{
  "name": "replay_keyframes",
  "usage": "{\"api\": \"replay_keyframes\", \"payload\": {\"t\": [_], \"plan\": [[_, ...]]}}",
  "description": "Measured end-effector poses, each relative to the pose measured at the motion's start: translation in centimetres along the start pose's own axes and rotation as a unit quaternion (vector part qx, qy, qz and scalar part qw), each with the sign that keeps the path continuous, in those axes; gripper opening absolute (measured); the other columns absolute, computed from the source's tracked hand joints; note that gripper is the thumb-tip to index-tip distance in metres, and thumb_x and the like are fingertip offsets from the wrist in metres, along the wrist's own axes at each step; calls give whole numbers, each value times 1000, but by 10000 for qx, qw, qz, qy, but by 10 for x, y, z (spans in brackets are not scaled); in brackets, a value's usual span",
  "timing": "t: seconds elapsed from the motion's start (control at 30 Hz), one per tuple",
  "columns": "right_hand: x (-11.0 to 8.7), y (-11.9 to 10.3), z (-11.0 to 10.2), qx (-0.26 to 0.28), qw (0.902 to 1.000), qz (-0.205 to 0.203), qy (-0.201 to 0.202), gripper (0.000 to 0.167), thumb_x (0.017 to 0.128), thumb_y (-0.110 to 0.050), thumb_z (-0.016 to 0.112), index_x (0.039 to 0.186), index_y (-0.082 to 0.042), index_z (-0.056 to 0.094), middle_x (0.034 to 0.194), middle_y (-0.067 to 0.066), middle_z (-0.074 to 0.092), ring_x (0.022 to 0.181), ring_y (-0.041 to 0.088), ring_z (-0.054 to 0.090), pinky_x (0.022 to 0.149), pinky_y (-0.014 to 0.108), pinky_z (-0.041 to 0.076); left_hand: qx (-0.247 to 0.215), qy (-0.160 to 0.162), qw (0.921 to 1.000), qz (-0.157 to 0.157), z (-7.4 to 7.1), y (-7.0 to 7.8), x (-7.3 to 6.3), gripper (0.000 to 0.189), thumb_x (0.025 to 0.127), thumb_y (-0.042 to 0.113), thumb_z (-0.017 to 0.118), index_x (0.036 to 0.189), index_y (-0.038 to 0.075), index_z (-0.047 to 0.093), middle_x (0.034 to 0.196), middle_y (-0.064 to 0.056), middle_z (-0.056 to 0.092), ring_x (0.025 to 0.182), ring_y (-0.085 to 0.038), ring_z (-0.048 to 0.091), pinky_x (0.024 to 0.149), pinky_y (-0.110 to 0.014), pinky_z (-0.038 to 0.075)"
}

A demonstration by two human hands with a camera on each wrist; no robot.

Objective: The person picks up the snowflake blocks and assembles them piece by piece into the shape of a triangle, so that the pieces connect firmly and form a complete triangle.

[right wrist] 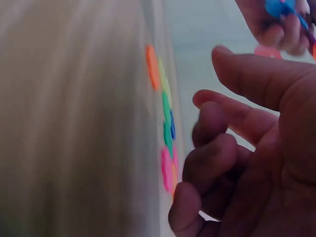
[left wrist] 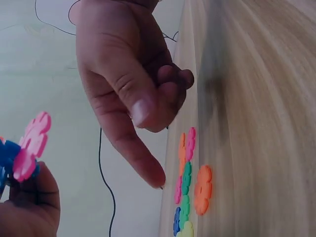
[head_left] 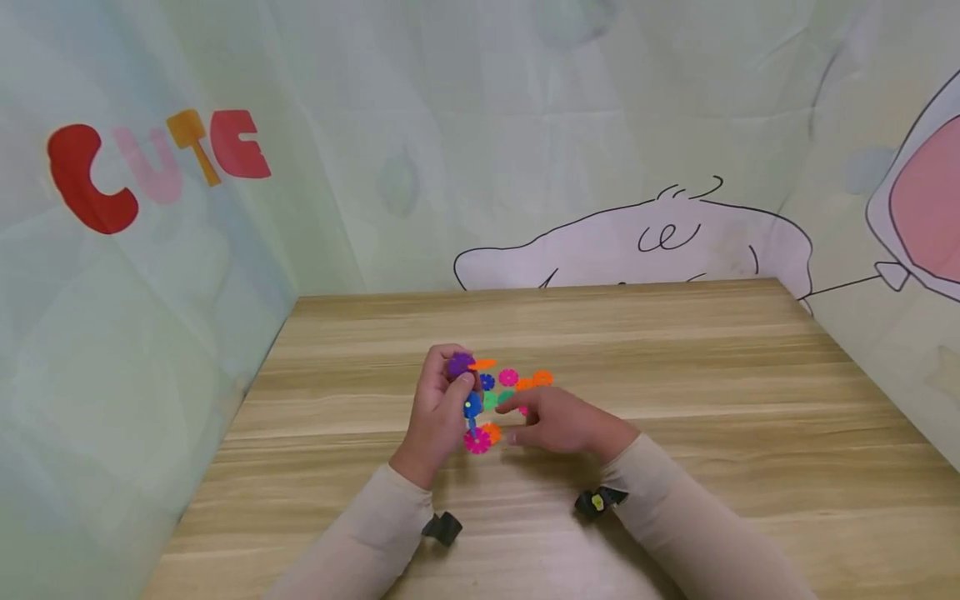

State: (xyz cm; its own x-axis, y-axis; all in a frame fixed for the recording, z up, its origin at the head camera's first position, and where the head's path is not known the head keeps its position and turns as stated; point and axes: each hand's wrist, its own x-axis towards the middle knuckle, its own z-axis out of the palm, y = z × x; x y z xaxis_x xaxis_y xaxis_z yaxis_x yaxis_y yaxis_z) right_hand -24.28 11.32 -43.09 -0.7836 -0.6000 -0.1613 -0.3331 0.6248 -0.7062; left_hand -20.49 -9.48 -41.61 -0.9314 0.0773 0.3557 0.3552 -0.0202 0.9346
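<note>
My left hand (head_left: 433, 417) grips a joined chain of notched plastic snowflake discs above the table. The chain has a purple disc (head_left: 462, 364) at its top, an orange disc (head_left: 483, 364) seen edge-on, blue discs (head_left: 472, 406) in the middle and a pink disc (head_left: 477, 442) at the lower end. To the right, my right hand (head_left: 562, 421) holds nothing; its index finger points out and the other fingers bend loosely. Beneath it lie loose discs, among them a green disc (left wrist: 186, 177) and an orange disc (left wrist: 203, 189) set slightly apart.
The loose discs form a small cluster on the wood-grain table (head_left: 660, 350), with a pink disc (head_left: 508, 377) and an orange disc (head_left: 542, 378) at its far side. A printed cloth backdrop (head_left: 360, 167) rises behind the table's far and side edges.
</note>
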Motion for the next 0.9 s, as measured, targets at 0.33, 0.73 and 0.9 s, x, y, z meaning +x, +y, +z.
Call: {"api": "replay_keyframes", "payload": {"t": [0.33,0.73,0.9], "plan": [[-4,-11,10,-1084,9939,-5,-201,40,93,-26,80,131,-13,74,124,5,75,117,25,67,106,45,53,-175,-5,9998,84,3,-1,0,17,106,0,39,123,0,38,93,-11,51,79,-20,54,72,-22,51],[-3,-14,12,-1064,9939,-254,-108,22,85,-7,82,105,-15,76,75,-5,58,71,14,52,71,31,47,-287,20,9996,80,2,0,0,21,100,-4,33,121,-2,35,108,-18,54,74,-19,49,66,-22,46],[-4,-16,13,-1119,9936,-63,-112,22,83,-4,81,95,-17,68,77,-3,59,74,17,55,70,33,48,-109,79,9998,136,2,0,-1,28,99,-4,35,127,-1,38,121,-19,55,82,-23,52,73,-22,48]]}}
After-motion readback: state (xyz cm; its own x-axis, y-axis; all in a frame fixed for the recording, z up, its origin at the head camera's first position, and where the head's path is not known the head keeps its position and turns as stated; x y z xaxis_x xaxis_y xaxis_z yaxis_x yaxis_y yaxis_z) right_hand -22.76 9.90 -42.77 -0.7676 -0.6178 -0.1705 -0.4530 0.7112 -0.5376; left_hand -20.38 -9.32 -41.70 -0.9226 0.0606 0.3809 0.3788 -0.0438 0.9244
